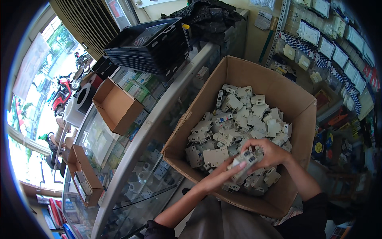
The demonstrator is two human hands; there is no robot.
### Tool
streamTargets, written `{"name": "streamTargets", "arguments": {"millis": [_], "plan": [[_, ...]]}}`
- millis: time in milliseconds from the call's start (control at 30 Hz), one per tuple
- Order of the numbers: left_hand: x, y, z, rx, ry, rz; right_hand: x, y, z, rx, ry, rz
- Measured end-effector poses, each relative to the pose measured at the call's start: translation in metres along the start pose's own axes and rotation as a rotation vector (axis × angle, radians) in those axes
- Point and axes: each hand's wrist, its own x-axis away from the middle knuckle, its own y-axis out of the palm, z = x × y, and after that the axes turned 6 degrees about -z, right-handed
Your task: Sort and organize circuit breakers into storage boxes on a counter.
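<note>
A large cardboard box [270,78] in front of me holds a deep heap of white circuit breakers [229,131], lying at all angles. Above the near part of the heap, my left hand [219,177] grips a circuit breaker [244,163] with dark parts on its upper end. My right hand [267,154] closes around the other side of the same piece. The fingers cover much of it, and it is slightly blurred, so I cannot tell whether it is one unit or several together.
Left of the box runs a glass display counter [150,119]. On it are stacked black plastic trays [149,49], an open cardboard carton [115,104] and a smaller carton [85,182] with white pieces inside. Hanging packaged goods [326,49] line the right wall.
</note>
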Motion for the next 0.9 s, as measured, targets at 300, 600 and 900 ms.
{"name": "streamTargets", "arguments": {"millis": [300,600,900], "plan": [[-0.021,-0.058,0.064,-1.167,0.615,0.153,-0.029,0.002,0.014,0.301,0.209,0.496],[-0.06,-0.069,0.048,-1.321,0.466,-0.047,-0.025,0.021,0.055,0.225,0.217,0.407],[-0.072,-0.068,0.027,-1.374,0.516,-0.028,-0.026,0.005,0.05,0.484,0.154,0.354]]}}
